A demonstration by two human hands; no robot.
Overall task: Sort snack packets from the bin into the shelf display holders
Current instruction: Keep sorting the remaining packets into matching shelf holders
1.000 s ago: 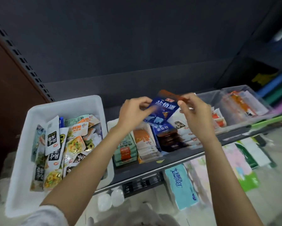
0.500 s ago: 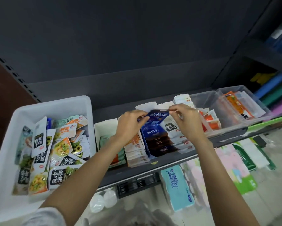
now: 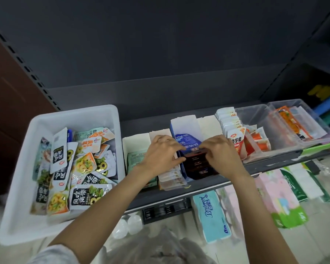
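Both hands, left hand (image 3: 161,155) and right hand (image 3: 220,156), pinch the blue packet (image 3: 189,142) by its sides, grip grasping it, seating it upright behind the dark stack in the blue holder (image 3: 183,122) so labels face front; bin (image 3: 46,119) sits left.

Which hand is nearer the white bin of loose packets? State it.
Left. The left hand hovers over the holders just right of the white bin; the right hand is farther right, at the dark blue packets.
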